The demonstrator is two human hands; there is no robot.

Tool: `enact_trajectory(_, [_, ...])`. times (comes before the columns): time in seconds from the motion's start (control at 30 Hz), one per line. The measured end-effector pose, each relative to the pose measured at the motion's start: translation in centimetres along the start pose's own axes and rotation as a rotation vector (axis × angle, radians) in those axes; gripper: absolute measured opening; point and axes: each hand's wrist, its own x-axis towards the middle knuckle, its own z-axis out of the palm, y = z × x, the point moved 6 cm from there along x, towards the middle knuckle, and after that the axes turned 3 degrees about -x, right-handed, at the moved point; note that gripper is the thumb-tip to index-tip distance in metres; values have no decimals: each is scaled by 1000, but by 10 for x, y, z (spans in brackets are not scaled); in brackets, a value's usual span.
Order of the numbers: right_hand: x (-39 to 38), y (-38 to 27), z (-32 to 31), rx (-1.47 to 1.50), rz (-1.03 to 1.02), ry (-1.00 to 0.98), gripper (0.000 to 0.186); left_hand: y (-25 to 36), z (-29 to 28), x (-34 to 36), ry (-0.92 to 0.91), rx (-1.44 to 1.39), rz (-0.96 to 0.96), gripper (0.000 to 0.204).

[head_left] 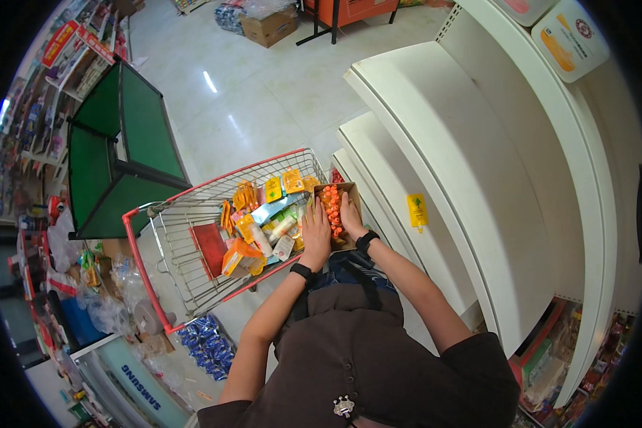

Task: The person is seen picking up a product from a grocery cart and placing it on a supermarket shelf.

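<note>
Both my hands are at a small cardboard box (354,192) packed with small items with orange caps (332,202), between the cart and the shelf. My left hand (316,234) lies along the box's left side with its fingers stretched forward. On the other side, my right hand (350,218) rests against the capped items, fingers extended and inside the box's right wall. The palms' undersides are hidden. Left of the box, the shopping cart (217,175) holds yellow and orange pouches (273,189), white bottles (283,227) and an orange package (241,255).
White tiered shelves (442,121) rise on my right, with one yellow pouch (417,212) on a lower tier. A white container (571,39) stands on the top shelf. Left are a green-panelled frame (150,128), blue packets (207,346) and plastic bags (125,282). A cardboard box (269,28) lies ahead.
</note>
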Motion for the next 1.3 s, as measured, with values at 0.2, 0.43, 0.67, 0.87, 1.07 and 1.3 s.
enact_trajectory(0.2, [1, 11, 16, 127, 123, -301, 80, -4, 5, -4, -62, 45, -12, 72])
enact_trajectory(0.43, [25, 55, 29, 595, 159, -390, 74, 10, -4, 8, -54, 31, 19, 76])
enact_trajectory(0.67, [-16, 7, 22, 593, 159, -303, 66, -2, 6, 0, -23, 33, -20, 77])
enact_trajectory(0.87, [1, 17, 7, 619, 129, -221, 69, 11, -3, 9, -16, -3, 36, 73])
enact_trajectory(1.07, [-34, -23, 7, 575, 158, -289, 74, -2, 7, -1, -48, 19, -7, 72])
enact_trajectory(1.3, [14, 39, 19, 572, 137, -255, 77, 10, -2, 8, -32, 13, 38, 75])
